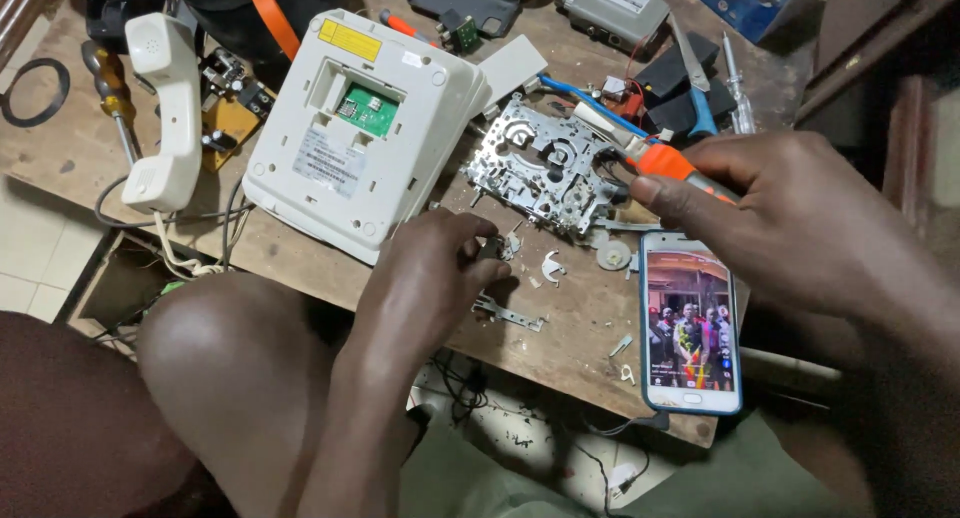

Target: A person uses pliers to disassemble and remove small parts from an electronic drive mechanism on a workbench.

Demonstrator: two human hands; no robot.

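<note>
My left hand (pixel 432 278) rests on the wooden table (pixel 560 323) and pinches a small metal part (pixel 492 246) between its fingertips. My right hand (pixel 775 213) grips an orange-handled screwdriver (pixel 668 164) whose tip points at a perforated metal mechanism plate (pixel 545 168). Loose bits lie below the plate: a small gear (pixel 613 254), a curved white piece (pixel 551 268) and a thin metal bracket (pixel 510 313).
An upturned white desk telephone (pixel 360 128) lies left of the plate, its handset (pixel 165 108) further left. A smartphone (pixel 690 323) with a lit screen lies under my right hand. Tools, a grey box (pixel 612 8) and cables crowd the table's far side. My knee (pixel 230 348) is below the table edge.
</note>
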